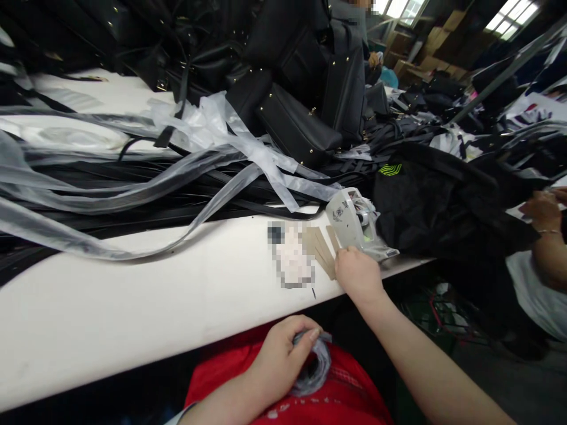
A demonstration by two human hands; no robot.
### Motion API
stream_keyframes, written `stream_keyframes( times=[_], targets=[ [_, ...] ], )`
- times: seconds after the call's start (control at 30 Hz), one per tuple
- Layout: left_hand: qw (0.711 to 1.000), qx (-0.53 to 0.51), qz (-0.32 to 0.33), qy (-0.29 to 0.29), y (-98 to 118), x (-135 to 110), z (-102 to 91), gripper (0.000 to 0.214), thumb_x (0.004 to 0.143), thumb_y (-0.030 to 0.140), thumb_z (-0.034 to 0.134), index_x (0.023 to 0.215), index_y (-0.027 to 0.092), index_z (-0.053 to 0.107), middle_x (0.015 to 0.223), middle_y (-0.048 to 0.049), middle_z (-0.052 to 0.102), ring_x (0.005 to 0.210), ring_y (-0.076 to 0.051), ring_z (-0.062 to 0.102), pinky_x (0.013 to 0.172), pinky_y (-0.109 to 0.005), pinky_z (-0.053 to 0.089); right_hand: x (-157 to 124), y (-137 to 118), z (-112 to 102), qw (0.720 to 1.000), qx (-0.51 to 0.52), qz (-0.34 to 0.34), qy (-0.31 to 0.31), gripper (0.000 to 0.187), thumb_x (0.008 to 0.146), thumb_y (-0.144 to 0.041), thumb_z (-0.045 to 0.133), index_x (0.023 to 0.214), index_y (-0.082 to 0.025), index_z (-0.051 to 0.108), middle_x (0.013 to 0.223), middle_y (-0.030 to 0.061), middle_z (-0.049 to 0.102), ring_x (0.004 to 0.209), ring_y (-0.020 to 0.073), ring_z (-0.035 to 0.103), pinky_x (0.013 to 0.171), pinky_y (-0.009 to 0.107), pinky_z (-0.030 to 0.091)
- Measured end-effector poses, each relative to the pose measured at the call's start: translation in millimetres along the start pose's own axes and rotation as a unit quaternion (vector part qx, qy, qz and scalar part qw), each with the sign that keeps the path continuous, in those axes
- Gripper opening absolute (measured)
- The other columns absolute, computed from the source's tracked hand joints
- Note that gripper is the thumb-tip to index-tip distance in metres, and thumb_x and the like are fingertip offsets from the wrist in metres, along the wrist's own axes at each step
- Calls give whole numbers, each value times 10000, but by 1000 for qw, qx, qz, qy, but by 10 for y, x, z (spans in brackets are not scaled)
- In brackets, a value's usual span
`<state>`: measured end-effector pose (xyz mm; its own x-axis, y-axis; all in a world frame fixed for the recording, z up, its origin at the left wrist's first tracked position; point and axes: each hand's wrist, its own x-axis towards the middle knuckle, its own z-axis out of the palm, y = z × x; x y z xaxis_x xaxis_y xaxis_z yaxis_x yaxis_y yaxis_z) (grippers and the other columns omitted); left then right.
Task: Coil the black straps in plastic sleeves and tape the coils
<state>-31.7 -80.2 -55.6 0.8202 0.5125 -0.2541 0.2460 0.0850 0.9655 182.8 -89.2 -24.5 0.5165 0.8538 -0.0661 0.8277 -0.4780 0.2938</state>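
Note:
Over my red apron, my left hand is closed on a coil of grey translucent strip, its thumb pressed on top. At the table's front edge, my right hand has its fingers bent down at the end of some brown card strips; its fingertips are partly hidden, and it seems to pinch one strip. Just beyond that hand stands a white plastic container with small items inside. Left of the strips lies a blurred-out flat object, apparently a phone.
Black bags with gold studs are piled at the back of the white table. Long translucent strips and black straps run across its left side. A black cloth lies at right, near another person's hand.

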Motion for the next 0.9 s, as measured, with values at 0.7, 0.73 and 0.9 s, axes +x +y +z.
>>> stream_keyframes(
  times=[0.7,0.73,0.9],
  targets=[
    [997,-42,-2,-71,-143,-312,318,304,877,422,539,925,149,665,776,-17,647,629,-122,541,626,-231,449,-1203,417,-367,818,549,-83,-149,233,924,-300,459,1061,-202,621,960,57,708,812,202,669,735,327,534],
    [996,-38,0,-76,-143,-312,336,297,881,414,540,923,150,668,797,-22,658,671,-130,561,658,-234,458,-1305,442,-333,775,593,-82,-203,233,919,-322,472,1045,-194,622,942,54,707,798,199,668,733,333,540],
    [997,2,-3,-76,-125,-337,390,284,892,393,534,911,151,682,827,-22,679,725,-139,590,699,-234,466,-1657,491,-125,677,657,-106,-314,213,861,-352,580,933,-168,661,907,62,696,846,203,650,790,341,516]
  ],
)
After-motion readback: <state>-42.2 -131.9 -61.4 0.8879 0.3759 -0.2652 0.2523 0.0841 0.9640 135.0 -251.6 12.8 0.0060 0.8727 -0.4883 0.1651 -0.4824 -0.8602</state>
